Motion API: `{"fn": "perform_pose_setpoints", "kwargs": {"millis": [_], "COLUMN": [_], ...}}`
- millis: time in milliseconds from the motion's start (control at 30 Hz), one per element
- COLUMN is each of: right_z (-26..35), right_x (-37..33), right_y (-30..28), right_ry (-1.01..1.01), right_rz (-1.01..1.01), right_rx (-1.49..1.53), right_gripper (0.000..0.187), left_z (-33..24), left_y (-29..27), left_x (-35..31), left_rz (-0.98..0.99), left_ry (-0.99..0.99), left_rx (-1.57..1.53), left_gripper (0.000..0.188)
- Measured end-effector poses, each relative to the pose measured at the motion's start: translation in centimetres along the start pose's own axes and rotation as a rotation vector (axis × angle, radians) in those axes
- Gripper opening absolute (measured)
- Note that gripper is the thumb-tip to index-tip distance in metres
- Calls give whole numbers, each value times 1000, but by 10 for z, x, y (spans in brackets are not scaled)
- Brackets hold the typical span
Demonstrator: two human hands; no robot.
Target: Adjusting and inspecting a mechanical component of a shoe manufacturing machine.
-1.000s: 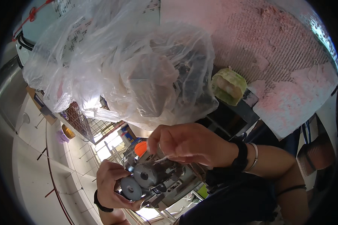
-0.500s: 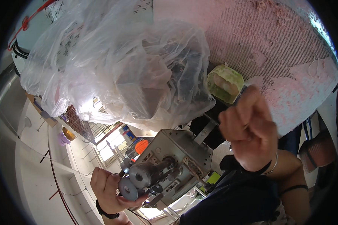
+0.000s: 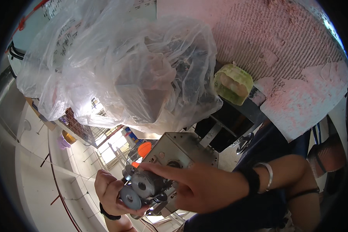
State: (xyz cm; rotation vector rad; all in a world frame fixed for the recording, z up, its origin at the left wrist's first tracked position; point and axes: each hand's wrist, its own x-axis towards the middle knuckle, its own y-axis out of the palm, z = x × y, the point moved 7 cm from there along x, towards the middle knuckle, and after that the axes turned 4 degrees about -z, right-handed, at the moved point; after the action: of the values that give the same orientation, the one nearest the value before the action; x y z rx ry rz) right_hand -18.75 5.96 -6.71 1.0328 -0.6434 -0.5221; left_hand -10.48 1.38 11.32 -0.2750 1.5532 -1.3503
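My left hand [image 3: 108, 191] is closed around the edge of a grey metal disc [image 3: 130, 198] at the front of a small roller machine [image 3: 189, 149]. Its thumb lies under the disc, its fingers curl at the side. Right behind the disc is a thicker grey roller [image 3: 145, 185]. My right hand [image 3: 205, 187] comes across from the right, over the machine's front. Its index finger reaches out along the top of the roller, while the other fingers are curled in. The thumb is hidden, as is anything small those fingers may hold.
A large clear plastic bag [image 3: 139, 69] bulges behind the machine. Right of it stands a cut-open green container [image 3: 234, 83] with whitish contents. Pink-dusted ribbed sheeting [image 3: 274, 38] covers the upper right. An orange fan [image 3: 144, 149] and a purple bucket [image 3: 64, 142] are farther off.
My right hand has swung left and down from beside the green container to the rollers, its index finger now extended. My left hand stays at the disc.
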Motion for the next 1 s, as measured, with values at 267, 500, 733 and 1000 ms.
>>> {"fn": "perform_pose_setpoints", "kwargs": {"millis": [267, 500, 733, 1000], "right_z": [4, 9, 18, 16], "right_x": [-32, 0, -22, -1], "right_y": [14, 14, 13, 14], "right_ry": [24, 3, 38, -132], "right_rz": [7, 75, -6, -116], "right_rx": [-115, -83, -77, -329], "right_gripper": [90, 89, 91, 92], "left_z": [-3, -4, -4, -4], "left_y": [1, 0, 2, 1], "left_x": [1, 3, 3, 4], "left_rz": [-60, -61, -19, -50], "left_ry": [8, 33, 40, 36], "left_rx": [23, 10, 10, 30], "left_gripper": [78, 75, 74, 73]}}
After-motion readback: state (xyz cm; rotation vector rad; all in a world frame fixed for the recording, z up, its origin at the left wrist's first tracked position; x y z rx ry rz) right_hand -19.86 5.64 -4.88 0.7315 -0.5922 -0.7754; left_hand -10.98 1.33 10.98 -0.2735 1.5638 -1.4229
